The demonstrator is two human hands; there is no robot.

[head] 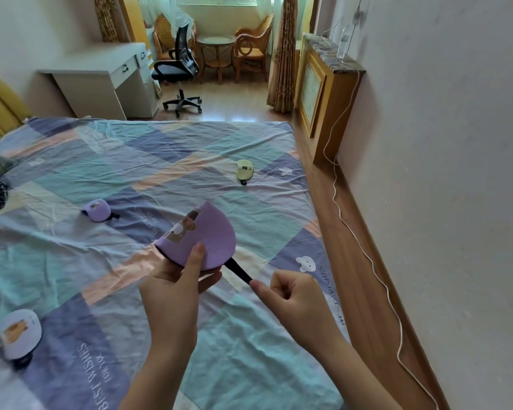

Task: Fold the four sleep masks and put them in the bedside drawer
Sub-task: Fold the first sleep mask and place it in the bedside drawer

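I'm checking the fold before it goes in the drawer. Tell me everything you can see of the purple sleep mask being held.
The purple sleep mask with a brown bear print is folded in half into a rounded half-moon of soft, padded-looking fabric with a dark edge underneath. It is held tilted above the patchwork bedsheet, touching only the hands. The left hand pinches its lower edge, thumb on top. Its black elastic strap runs down-right, pulled taut by the right hand.

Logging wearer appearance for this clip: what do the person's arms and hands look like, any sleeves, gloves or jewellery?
Both forearms are bare, with no sleeves in view. The left hand and right hand wear no gloves; no rings, watch or bracelets are visible. Fingernails look short and unpainted.
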